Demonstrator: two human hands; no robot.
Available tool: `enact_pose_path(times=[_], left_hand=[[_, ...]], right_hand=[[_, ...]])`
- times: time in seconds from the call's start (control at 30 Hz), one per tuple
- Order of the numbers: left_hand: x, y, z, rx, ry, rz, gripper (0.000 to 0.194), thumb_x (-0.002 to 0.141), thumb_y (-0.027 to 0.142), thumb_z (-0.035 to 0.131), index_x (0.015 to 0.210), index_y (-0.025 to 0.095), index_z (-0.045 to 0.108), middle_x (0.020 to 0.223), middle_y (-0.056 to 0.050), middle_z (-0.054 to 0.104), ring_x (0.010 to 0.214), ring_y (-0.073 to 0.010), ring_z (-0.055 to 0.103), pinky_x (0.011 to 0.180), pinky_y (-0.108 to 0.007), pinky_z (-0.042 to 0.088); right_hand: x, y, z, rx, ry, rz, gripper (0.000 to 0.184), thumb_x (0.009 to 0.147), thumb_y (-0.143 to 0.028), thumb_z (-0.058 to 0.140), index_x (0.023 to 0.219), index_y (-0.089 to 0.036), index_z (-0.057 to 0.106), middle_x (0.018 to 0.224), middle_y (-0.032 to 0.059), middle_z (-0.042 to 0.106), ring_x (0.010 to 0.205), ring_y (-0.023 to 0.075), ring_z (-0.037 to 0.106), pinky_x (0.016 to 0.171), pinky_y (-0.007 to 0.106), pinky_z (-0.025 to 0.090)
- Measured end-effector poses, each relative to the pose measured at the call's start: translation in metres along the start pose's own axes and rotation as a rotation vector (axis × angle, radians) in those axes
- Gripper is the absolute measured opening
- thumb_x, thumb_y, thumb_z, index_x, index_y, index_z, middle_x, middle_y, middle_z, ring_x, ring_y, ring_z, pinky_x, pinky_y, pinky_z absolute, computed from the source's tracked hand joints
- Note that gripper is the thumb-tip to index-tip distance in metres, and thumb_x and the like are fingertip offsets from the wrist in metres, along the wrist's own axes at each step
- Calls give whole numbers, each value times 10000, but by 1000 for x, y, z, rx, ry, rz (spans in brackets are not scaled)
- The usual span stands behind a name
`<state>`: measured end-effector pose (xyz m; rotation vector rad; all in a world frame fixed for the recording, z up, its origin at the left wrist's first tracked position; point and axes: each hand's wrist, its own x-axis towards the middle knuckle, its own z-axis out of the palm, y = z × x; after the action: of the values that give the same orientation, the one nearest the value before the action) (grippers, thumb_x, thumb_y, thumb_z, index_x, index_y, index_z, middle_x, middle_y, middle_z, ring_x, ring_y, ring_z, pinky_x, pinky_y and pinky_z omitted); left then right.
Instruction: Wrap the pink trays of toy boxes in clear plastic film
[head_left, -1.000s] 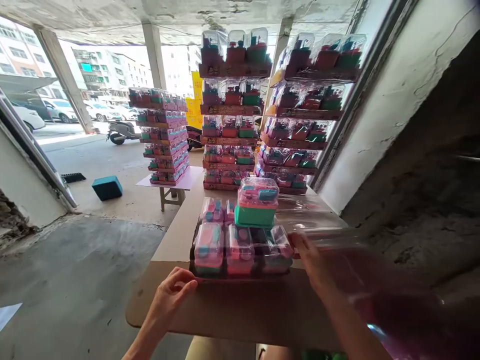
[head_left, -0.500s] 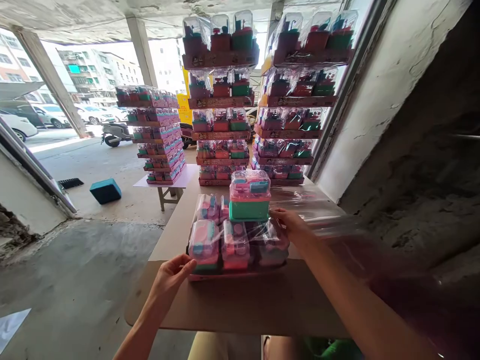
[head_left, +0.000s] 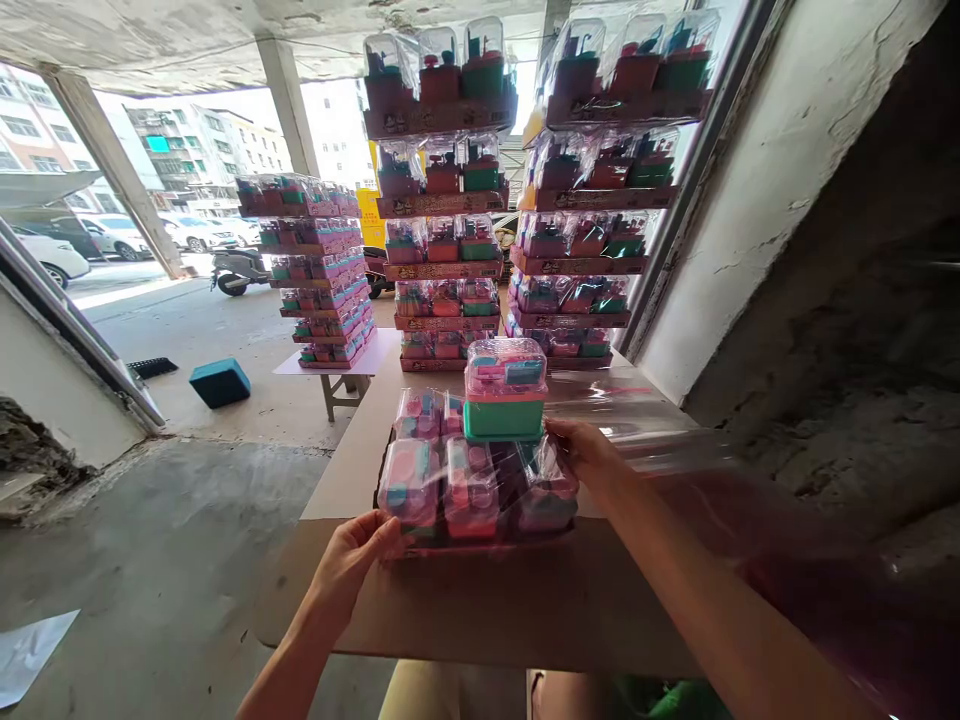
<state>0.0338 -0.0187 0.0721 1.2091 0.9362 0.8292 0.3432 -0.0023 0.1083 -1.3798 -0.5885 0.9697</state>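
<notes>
A flat tray of small pink and teal toy boxes (head_left: 480,490), covered in clear plastic film, lies on a brown cardboard sheet (head_left: 480,610) in front of me. One teal and pink box (head_left: 505,392) stands on top of the pack. My left hand (head_left: 358,556) pinches the tray's near left corner. My right hand (head_left: 589,452) rests on the pack's right side, fingers curled against the film. A sheet of clear film (head_left: 660,440) stretches away to the right from that hand.
Two tall stacks of trayed toy boxes (head_left: 442,200) (head_left: 600,190) stand at the table's far end. A third stack (head_left: 322,270) sits on a small table outside. A teal box (head_left: 219,382) lies on the concrete floor at left. A rough wall (head_left: 825,250) is close on the right.
My right hand moved from the pack's near right corner up along its right side, drawing the film. My left hand slid slightly right along the tray's front corner.
</notes>
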Motion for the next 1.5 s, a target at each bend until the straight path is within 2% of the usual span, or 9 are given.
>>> enact_pose_path(times=[0.1, 0.2, 0.3, 0.4, 0.53, 0.73, 0.97, 1.23, 1.5], left_hand=[[-1, -3, 2, -41, 38, -19, 414, 628, 542, 718, 656, 157, 567, 593, 21, 596, 632, -146, 583, 671, -242, 435], [-5, -7, 3, -57, 50, -44, 442, 623, 568, 709, 656, 162, 539, 535, 32, 568, 597, -146, 594, 620, -236, 442], [-13, -15, 6, -117, 22, -83, 455, 599, 559, 736, 689, 164, 528, 530, 40, 572, 501, -99, 531, 552, -218, 440], [-20, -24, 9, -145, 1, -98, 430, 611, 515, 753, 710, 157, 537, 540, 38, 576, 476, -73, 497, 500, -184, 396], [-22, -29, 8, -128, -56, -121, 428, 631, 502, 748, 631, 142, 516, 526, 30, 558, 483, -71, 503, 479, -171, 347], [-21, -28, 4, -95, -53, -134, 452, 601, 533, 749, 651, 146, 521, 547, 16, 590, 506, -98, 546, 475, -180, 338], [-11, -35, 3, -30, 49, -85, 473, 559, 564, 751, 644, 137, 564, 513, 16, 587, 464, -74, 479, 459, -180, 330], [-9, -44, -4, -2, 59, -78, 434, 556, 534, 763, 647, 135, 620, 573, -21, 656, 572, -127, 582, 525, -193, 402], [-6, -46, -4, 2, 45, -75, 426, 554, 525, 764, 642, 130, 630, 579, -26, 650, 566, -120, 547, 543, -201, 413]], right_hand=[[-3, -1, -3, 13, -5, 43, 95, 529, -213, 650, 519, -174, 564, 516, 17, 557, 496, 148, 501, 517, 299, 413], [-22, 8, -12, 7, 64, -2, 209, 549, -320, 687, 679, -186, 592, 679, 12, 604, 621, 157, 538, 570, 287, 408], [-60, 38, -20, -8, 273, -126, 330, 622, -458, 649, 848, -239, 548, 882, -12, 608, 831, 164, 554, 699, 281, 414], [-101, 80, -22, -37, 437, -197, 378, 686, -559, 586, 882, -244, 519, 887, 3, 595, 869, 186, 551, 783, 310, 419], [-125, 113, -19, -82, 345, -145, 494, 684, -654, 549, 933, -227, 544, 883, 28, 616, 805, 195, 558, 756, 325, 433], [-108, 109, -29, -180, 172, -111, 463, 537, -602, 683, 746, -195, 620, 731, 34, 615, 754, 208, 528, 710, 323, 408], [-115, 112, -46, -151, 16, -173, 400, 598, -584, 676, 656, -199, 583, 672, -5, 483, 625, 136, 396, 576, 264, 341], [-121, 102, -56, -248, -14, -279, 375, 670, -549, 641, 611, -188, 558, 846, 31, 485, 802, 179, 464, 685, 267, 388], [-118, 113, -61, -198, -20, -278, 362, 697, -534, 637, 637, -185, 562, 936, 39, 497, 869, 191, 480, 732, 272, 395]])
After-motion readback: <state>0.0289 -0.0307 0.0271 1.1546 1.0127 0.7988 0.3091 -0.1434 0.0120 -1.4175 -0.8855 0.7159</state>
